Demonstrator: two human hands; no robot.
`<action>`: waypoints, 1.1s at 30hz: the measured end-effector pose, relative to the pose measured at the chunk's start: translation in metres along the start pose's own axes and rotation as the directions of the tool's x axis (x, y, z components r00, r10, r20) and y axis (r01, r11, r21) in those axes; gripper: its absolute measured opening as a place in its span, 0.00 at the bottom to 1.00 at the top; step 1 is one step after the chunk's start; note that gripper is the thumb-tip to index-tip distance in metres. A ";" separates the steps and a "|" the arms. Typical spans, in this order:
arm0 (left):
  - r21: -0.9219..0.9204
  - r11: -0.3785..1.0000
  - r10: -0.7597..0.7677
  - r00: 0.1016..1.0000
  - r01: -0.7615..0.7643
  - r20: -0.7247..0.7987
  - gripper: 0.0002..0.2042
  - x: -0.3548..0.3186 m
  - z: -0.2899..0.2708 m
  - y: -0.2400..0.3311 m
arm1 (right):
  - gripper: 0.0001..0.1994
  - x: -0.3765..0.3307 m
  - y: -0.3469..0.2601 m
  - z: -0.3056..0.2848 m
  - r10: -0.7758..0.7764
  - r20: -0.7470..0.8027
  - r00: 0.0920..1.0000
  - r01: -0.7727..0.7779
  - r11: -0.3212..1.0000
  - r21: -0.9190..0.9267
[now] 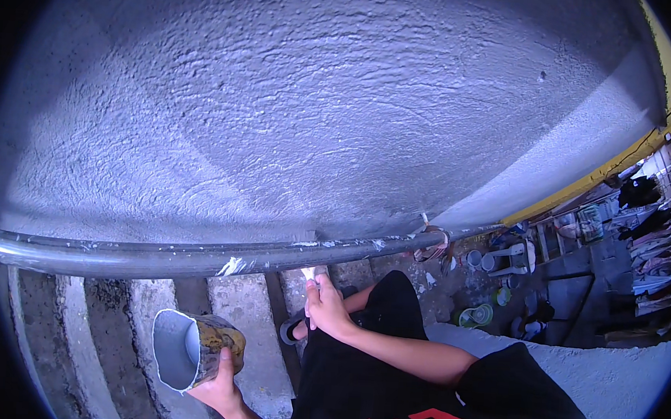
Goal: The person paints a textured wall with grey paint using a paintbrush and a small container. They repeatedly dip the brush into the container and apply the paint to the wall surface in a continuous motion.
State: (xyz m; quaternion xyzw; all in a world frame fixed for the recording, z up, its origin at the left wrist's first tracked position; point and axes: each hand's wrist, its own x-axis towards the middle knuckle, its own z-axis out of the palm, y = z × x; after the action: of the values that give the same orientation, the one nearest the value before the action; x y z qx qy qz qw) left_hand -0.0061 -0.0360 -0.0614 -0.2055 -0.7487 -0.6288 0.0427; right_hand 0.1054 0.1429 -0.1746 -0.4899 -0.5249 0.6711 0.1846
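Note:
My left hand [219,387] grips a cut-open container [219,346] from its lower right side. The container has a mottled yellow-brown outside and a pale, paint-coated inside, and its mouth tilts leftward. My right hand [327,309] is closed around what looks like a paintbrush [308,272], of which only a pale bit shows above the fingers. The brush's far end is hidden by the metal rail [156,261]. Pale paint smears and drips mark this rail, which runs along the rough, grey-white plastered wall [341,118]. My right hand is just below the rail.
Concrete steps [241,311] descend beneath the rail, with my sandalled foot [294,331] on them. A low pale wall [571,377] stands at the right. Beyond it, lower down, are a white plastic chair [513,259], buckets [476,316] and hanging clothes [655,260].

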 end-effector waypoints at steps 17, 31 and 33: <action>-0.001 1.000 0.013 1.000 -0.013 0.006 0.30 0.013 -0.027 -0.018 | 0.11 -0.017 -0.059 0.034 -0.642 -0.095 0.761 0.649 0.752 0.114; 0.026 0.999 0.029 0.999 -0.029 0.015 0.33 0.027 -0.022 -0.015 | 0.11 0.020 0.015 0.035 -0.442 -0.228 0.867 0.416 0.896 -0.153; 0.004 1.000 0.006 1.000 -0.006 0.008 0.33 0.027 -0.021 -0.017 | 0.10 0.020 0.024 0.035 -0.464 -0.239 0.853 0.409 0.878 -0.248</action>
State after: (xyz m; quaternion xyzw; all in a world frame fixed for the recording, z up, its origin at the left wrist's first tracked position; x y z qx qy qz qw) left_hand -0.0411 -0.0512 -0.0642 -0.2102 -0.7494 -0.6265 0.0419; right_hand 0.0732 0.1306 -0.2065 -0.4657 -0.6507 0.4792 0.3607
